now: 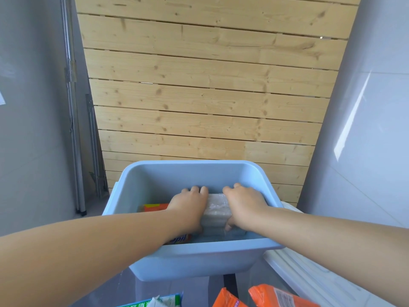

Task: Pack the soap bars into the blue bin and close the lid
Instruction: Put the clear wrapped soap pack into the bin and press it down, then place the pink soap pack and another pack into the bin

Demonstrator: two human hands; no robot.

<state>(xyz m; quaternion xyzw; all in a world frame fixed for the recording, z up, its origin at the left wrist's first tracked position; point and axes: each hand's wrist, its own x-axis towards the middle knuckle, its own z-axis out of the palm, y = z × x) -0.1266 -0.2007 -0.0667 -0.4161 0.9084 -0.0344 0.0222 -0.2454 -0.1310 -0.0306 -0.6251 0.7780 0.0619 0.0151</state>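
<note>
Orange packs (281,295) near; hands grip clear-wrapped soap (215,214).

head cam | forward-down | close over blue bin (194,258)

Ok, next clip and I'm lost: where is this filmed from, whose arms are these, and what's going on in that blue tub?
There is no machine here. A person wears one wide-angle camera on the head, looking forward and down, so the two bare arms reaching in from the bottom corners are the wearer's own.

Both hands are down inside the blue bin. The left hand and right hand grip opposite ends of a pale clear-wrapped soap pack, fingers curled over its far edge.

An orange soap pack already lies in the bin, left of the hands. Near the bottom edge, outside the bin, wait two more orange packs and a green and white pack. The white ribbed piece on the right may be the lid; I cannot be sure. Behind is a wooden slat wall.
</note>
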